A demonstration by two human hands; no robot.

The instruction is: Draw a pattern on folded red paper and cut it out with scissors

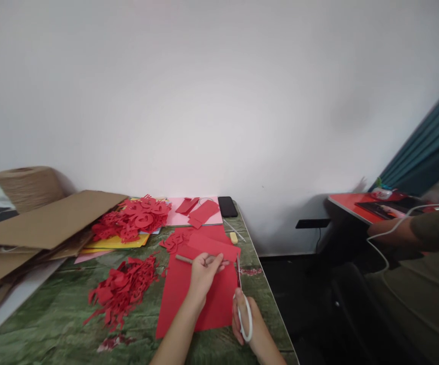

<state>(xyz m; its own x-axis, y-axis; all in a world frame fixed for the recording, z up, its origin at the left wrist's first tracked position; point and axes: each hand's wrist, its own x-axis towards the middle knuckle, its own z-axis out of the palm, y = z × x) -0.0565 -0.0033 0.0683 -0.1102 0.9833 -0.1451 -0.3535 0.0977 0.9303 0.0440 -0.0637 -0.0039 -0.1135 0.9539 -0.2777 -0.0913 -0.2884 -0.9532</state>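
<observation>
"Right hand (258, 324) closest, closed round the white-handled scissors (250, 320), blades pointing away, right up at the red piece (215, 245), near its right end. Gap between the blades? Too fine to tell."

"And the left hand (204, 268)?"

"Above the large red sheet (219, 304), thumb and fingers pinched together, seemingly on the lower edge of that piece. Also a brown stick (183, 259) crossing at the same hand; gripped or merely lying there, cannot tell."

"Any advice for the cutting?"

"Keep the pinch near the blades, but out of their path. Hold the piece taut, snip in short strokes, and turn the paper rather than the wrist. Best to lift clear of the large red sheet first, to avoid nicking both."

"And offcuts?"

"Drop to the left, onto the red scraps (124, 291), well apart from the eraser (233, 238)."
</observation>
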